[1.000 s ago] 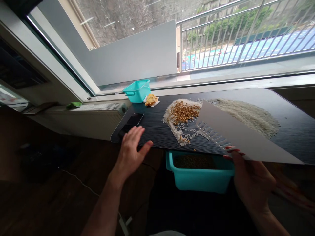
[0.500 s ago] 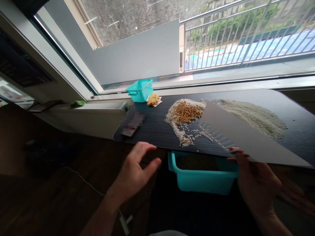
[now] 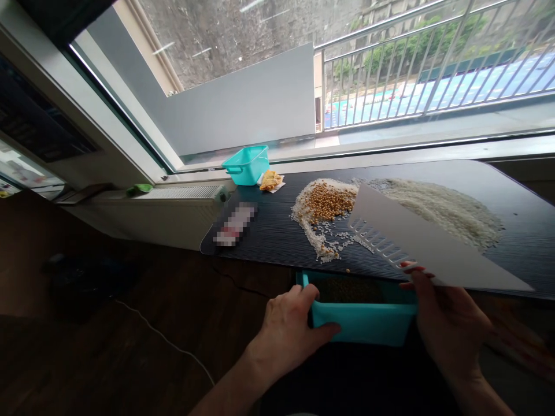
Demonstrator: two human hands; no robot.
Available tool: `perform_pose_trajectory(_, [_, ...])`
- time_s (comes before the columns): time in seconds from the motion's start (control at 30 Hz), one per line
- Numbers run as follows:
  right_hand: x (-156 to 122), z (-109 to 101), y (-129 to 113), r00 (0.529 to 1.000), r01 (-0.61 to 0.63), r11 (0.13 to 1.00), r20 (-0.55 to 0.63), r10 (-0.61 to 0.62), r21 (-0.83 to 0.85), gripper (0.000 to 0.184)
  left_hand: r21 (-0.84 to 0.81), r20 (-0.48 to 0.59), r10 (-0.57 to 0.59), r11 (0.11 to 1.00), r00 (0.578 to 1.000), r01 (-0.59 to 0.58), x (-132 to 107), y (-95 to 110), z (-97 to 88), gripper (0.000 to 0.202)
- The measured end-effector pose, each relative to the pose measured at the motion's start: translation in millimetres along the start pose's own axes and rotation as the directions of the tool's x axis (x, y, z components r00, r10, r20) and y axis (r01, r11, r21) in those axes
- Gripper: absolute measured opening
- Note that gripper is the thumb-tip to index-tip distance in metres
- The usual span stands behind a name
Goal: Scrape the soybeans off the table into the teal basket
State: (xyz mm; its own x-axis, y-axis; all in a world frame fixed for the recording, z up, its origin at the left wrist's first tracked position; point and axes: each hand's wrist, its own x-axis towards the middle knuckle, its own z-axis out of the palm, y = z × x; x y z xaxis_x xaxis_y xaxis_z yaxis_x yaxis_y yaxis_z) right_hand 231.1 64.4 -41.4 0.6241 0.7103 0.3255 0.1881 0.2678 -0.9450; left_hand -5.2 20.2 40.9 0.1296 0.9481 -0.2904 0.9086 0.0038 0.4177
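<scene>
Along the near edge of a black, wood-grained table (image 3: 271, 245), in the single head view, we are working with both bare hands. Our left hand (image 3: 290, 323) is gripping the left end of a deep, turquoise plastic tub (image 3: 368, 323): its fingers are curling over the rim and its thumb is pressing the front wall, presumably because a corner hold steadies the tub well. The tub is sitting below the table's edge, with small, brownish grains (image 3: 351, 290) lying inside; perhaps that spot is suiting us because the opening is near the tabletop. What is bearing it from beneath is too dark to tell.

Our right hand (image 3: 451, 318) is pinching a flat, white sheet with a row of slots (image 3: 416, 240) by its near edge, fingertips showing beside the slots; we are probably holding it there to keep its broad face free. The sheet is slanting across the table, its far end lying between a heap of round, yellow beans (image 3: 332, 202) on white grains (image 3: 313, 234) and a wide mound of pale, rice-like grains (image 3: 446, 211).

At the far left, a turquoise, open-topped plastic box (image 3: 248, 169) is standing beside a crumpled, yellow piece (image 3: 271, 180), likely placed there to be out of our way.
</scene>
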Motion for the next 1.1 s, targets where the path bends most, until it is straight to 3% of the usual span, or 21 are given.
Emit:
perform_pose_trajectory(0.13, [-0.1,-1.1,-5.2,1.000,-0.018,1.000,0.019,0.018,0.004,0.031,0.001,-0.007,-0.066,0.998,0.998,0.066,11.5,3.9,-1.0,0.031])
perform_pose_trajectory(0.27, [2.5,-12.3,-18.9,0.995,-0.081,0.996,0.064,0.078,0.037,0.033,-0.116,-0.024,-0.007,0.993,1.000,0.005,15.4,-8.8,2.1,0.041])
perform_pose_trajectory(0.47, [16.4,-32.8,-40.4,0.973,-0.156,0.973,0.143,0.180,-0.167,0.036,-0.232,-0.083,0.023,0.972,0.996,-0.042,3.7,-31.8,9.3,0.041])
perform_pose_trajectory(0.67, [26.2,-39.0,-53.1,0.956,-0.175,0.951,0.186,0.226,-0.256,0.032,-0.256,-0.132,0.048,0.963,0.990,-0.080,-1.6,-39.0,11.5,0.039])
perform_pose_trajectory(0.87, [36.2,-23.6,-58.7,0.940,-0.244,0.945,0.185,0.286,-0.220,0.052,-0.268,-0.129,0.035,0.961,0.991,-0.068,-4.8,-38.6,8.5,0.037])
perform_pose_trajectory(1.1, [44.5,-8.8,-53.2,0.946,-0.143,0.970,0.262,0.192,-0.198,0.058,-0.271,-0.159,0.045,0.959,0.986,-0.087,-5.6,-42.6,14.1,0.035])
